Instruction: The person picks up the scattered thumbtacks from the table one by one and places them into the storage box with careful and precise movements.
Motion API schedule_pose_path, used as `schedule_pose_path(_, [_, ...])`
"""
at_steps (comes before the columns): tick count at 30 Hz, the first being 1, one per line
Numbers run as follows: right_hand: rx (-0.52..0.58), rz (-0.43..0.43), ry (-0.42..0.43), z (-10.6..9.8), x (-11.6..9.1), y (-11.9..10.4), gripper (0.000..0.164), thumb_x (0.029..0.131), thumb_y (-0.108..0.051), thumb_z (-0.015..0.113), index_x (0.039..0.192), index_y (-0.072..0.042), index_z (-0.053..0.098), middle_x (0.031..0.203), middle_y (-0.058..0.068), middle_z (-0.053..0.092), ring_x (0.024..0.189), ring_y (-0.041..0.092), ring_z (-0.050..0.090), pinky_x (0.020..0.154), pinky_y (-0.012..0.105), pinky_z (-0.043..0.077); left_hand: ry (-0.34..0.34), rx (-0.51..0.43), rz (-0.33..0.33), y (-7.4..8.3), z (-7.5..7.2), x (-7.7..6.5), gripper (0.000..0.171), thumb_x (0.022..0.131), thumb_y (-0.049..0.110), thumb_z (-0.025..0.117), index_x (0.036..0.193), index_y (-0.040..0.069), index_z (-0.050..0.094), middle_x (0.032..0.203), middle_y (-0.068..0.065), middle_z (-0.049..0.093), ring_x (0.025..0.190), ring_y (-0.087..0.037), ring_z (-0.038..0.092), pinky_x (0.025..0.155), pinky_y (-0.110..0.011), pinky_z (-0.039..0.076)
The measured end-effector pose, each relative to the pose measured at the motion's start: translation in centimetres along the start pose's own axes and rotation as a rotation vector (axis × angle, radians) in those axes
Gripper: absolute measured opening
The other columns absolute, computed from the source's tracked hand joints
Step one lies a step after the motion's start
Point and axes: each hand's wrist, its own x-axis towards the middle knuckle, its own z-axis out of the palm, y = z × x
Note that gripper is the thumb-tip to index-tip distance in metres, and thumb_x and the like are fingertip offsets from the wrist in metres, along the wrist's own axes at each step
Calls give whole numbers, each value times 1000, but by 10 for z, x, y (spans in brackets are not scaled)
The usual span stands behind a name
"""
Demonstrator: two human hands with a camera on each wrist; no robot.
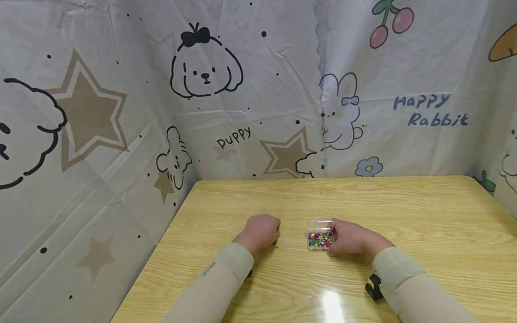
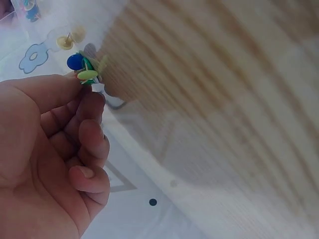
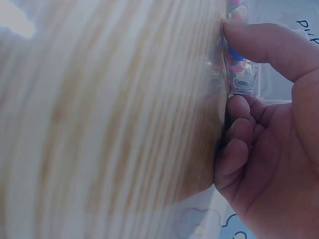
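Observation:
My left hand (image 1: pixel 262 229) is over the left-middle of the table, thumb and index finger pinching a small cluster of thumbtacks (image 2: pixel 87 74). Blue, green and yellow-green heads show in the left wrist view; the other fingers curl loosely. Just beyond the fingertips, a gold thumbtack (image 2: pixel 65 42) rests on the tabletop. To the right, my right hand (image 1: pixel 351 237) grips a small clear plastic box (image 1: pixel 320 224) by its right side, thumb at the near end. Its lid stands open toward the back. Many multicoloured thumbtacks (image 1: pixel 320 241) fill the box.
The light wooden table (image 1: pixel 226 197) meets a printed cloth backdrop (image 1: pixel 258 98) at the back and left. A black device with a yellow mark (image 1: pixel 374 287) sits at the right wrist.

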Motion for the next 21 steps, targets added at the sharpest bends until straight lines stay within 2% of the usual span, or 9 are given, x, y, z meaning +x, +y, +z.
schedule_pose_path(8, [-17, 4, 8, 2, -1, -1, 54, 67, -20, 82, 109, -10, 50, 90, 1, 56, 76, 17, 48, 72, 36, 43, 34, 8, 65, 4, 5, 1, 17, 96, 25, 56, 79, 21, 57, 71, 9, 56, 59, -8, 47, 53, -30, 45])
schedule_pose_path(14, [-7, 1, 6, 2, -1, -2, 54, 67, -19, 82, 110, -9, 50, 90, 2, 57, 76, 17, 49, 72, 36, 43, 85, -22, 116, 14, 2, 3, 18, 94, 26, 58, 77, 22, 55, 68, 11, 53, 59, -7, 47, 54, -28, 44])
schedule_pose_path(21, [-1, 2, 6, 1, -1, -3, 55, 67, -18, 83, 110, -9, 50, 91, 1, 57, 76, 16, 49, 73, 37, 43, 125, -85, 170, 27, 1, 6, 14, 95, 26, 57, 82, 22, 58, 72, 12, 55, 61, -4, 47, 58, -25, 46])
